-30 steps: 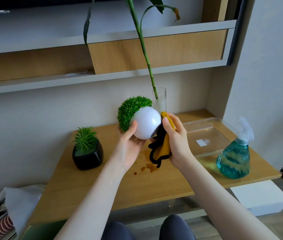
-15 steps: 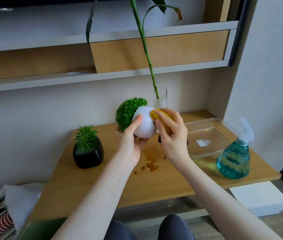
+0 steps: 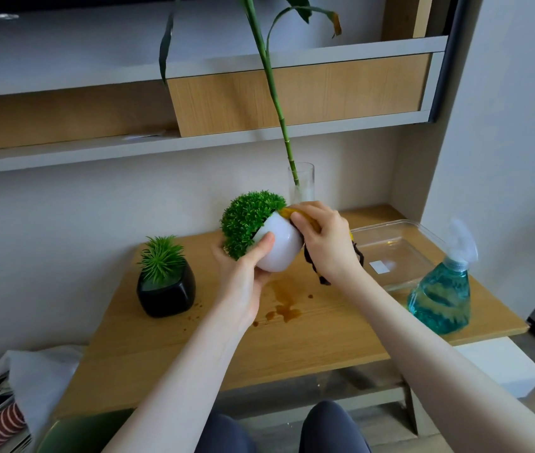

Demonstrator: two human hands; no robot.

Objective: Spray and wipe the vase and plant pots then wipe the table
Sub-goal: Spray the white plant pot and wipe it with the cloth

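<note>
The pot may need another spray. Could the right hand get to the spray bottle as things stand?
Probably yes: the spray bottle stands unobstructed on the right of the table, but the right hand holds the cloth.

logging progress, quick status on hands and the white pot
Left hand holds white pot tilted, off the table. Right hand presses yellow cloth on its rim. Brown spill on table below; nothing blocking.

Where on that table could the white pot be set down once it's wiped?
The near half of the table, in front of the black pot and spray bottle, is bare. The middle carries a brown spill. The right side is crowded by the clear tray, the back by the glass vase.
</note>
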